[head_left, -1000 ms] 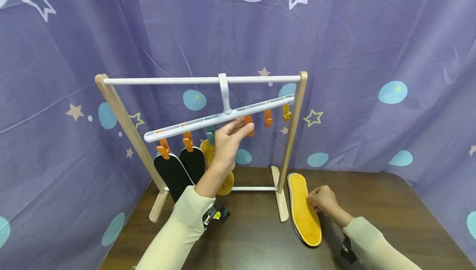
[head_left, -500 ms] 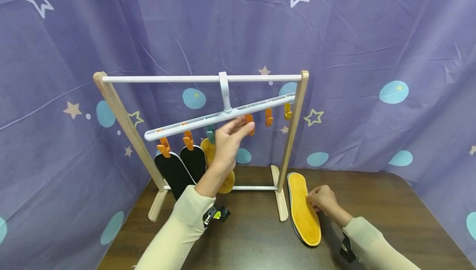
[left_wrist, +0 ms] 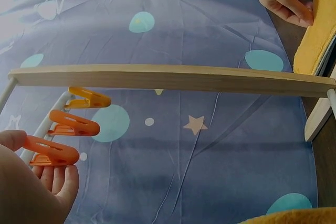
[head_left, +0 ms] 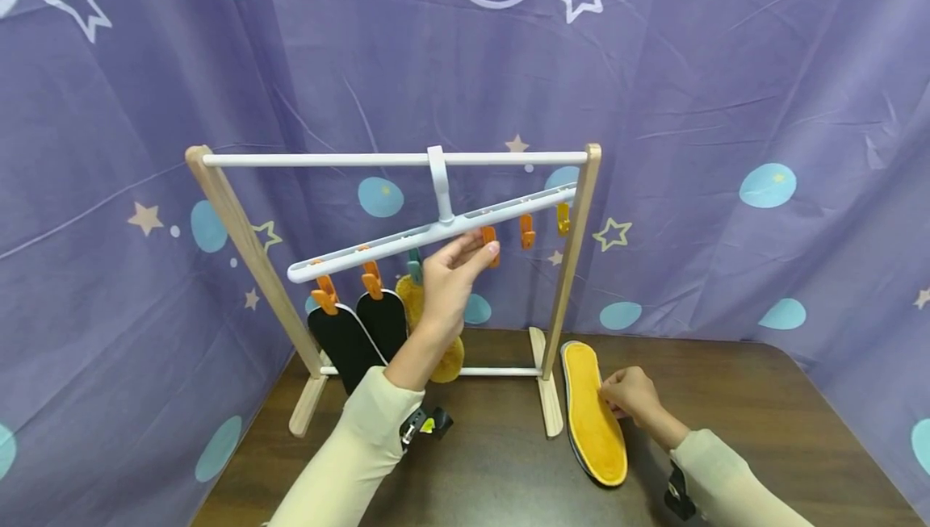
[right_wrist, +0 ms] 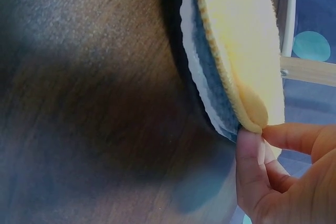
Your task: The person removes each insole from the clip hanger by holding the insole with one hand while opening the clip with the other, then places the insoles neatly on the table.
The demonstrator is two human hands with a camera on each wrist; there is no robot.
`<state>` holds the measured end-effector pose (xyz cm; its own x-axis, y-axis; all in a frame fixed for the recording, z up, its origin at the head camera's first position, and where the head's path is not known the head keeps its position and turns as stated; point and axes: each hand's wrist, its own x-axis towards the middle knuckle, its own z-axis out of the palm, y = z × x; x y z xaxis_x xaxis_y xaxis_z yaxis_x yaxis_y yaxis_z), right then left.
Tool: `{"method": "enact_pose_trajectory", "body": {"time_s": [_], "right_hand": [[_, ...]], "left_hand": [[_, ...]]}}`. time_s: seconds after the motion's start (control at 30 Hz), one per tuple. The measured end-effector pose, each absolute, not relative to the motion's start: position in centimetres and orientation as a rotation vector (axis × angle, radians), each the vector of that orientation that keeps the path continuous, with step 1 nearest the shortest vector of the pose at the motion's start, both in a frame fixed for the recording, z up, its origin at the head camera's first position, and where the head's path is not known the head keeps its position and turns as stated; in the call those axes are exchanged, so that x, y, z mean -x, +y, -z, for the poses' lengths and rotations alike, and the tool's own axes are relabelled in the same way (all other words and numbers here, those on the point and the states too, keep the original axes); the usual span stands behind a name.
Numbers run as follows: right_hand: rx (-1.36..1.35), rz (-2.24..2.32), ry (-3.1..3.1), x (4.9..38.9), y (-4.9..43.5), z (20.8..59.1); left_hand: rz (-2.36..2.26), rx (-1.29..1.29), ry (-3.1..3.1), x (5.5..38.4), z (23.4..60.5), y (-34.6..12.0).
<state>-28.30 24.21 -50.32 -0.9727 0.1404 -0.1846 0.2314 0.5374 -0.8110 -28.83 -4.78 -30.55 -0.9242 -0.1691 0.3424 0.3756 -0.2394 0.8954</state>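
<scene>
My left hand (head_left: 445, 289) pinches an orange clip (left_wrist: 55, 151) that hangs from the tilted pale-blue hanger (head_left: 385, 247), thumb on one side and fingers on the other. Nothing is between this clip's ends. At the lower right, my right hand (head_left: 634, 394) pinches the long edge of a fuzzy yellow insole (head_left: 597, 430). In the right wrist view that edge bends up between thumb and fingers, and a white and grey-blue layer (right_wrist: 202, 72) shows beneath it. Two black insoles (head_left: 343, 343) hang from orange clips at the hanger's left. A yellow one (head_left: 449, 361) under a green clip (head_left: 415, 267) is partly hidden behind my left wrist.
The hanger hooks over the white top bar (head_left: 320, 160) of a wooden stand (head_left: 563, 285). Right of my left hand hang another orange clip (head_left: 526, 232) and a yellow clip (head_left: 563, 219). The stand's right foot (head_left: 550, 406) lies beside the yellow insole on the brown table (head_left: 494, 478).
The head view shifts slightly. Both hands keep their grips in nearly the same places, and the left end of the hanger swings a little to the right.
</scene>
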Motion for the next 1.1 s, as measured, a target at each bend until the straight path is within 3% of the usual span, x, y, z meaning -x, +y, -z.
{"method": "enact_pose_trajectory", "body": {"time_s": [0.6, 1.1], "right_hand": [[-0.33, 1.422, 2.663, 28.2, 24.1, 50.4], [-0.322, 1.42, 2.664, 28.3, 24.2, 50.3]], "left_hand": [[2.248, 0.276, -1.61, 28.6, 31.1, -4.8], [2.196, 0.285, -1.646, 26.1, 31.5, -5.9]]}}
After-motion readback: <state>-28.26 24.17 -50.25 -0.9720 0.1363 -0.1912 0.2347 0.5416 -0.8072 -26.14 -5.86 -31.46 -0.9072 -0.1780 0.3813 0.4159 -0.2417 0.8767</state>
